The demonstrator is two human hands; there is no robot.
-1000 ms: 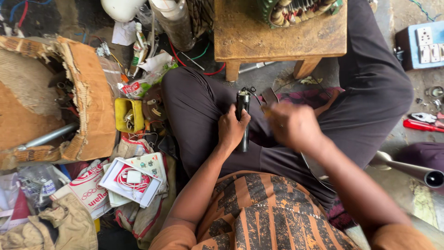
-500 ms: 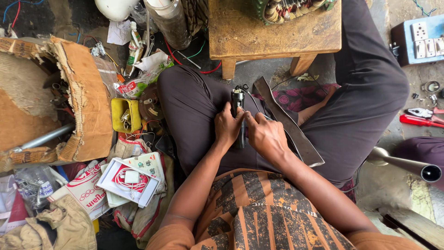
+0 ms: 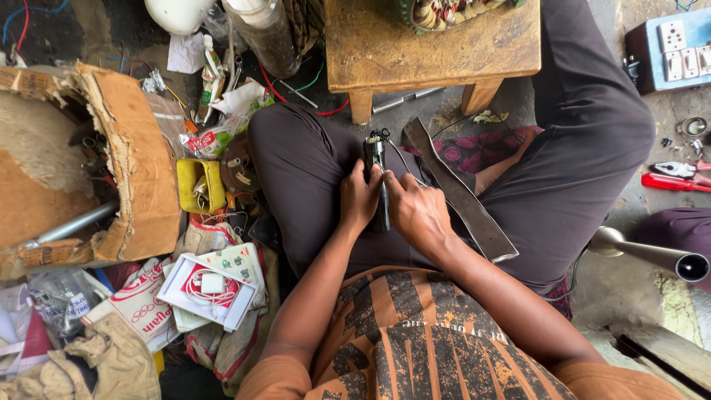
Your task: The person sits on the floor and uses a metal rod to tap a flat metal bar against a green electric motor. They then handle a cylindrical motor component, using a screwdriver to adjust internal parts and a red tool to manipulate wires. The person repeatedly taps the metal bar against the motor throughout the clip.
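Observation:
I sit cross-legged on the floor in dark trousers. Both hands meet over my lap on a slim black tool (image 3: 375,159) with a wired head and a thin shaft. My left hand (image 3: 358,200) grips its shaft from the left. My right hand (image 3: 415,211) wraps it from the right, with fingers near the head. A long flat grey metal strip (image 3: 459,196) lies slanted across my right thigh, just beside the right hand.
A low wooden stool (image 3: 429,48) stands in front of my knees, with a wound motor part on top. A torn cardboard box (image 3: 118,163) and a yellow container (image 3: 198,185) sit left. Red-handled pliers (image 3: 670,176), a switchboard (image 3: 678,48) and a metal pipe (image 3: 652,255) lie right.
My right hand has come in from the right and closed on the black tool beside the left hand. The grey strip now rests on my thigh.

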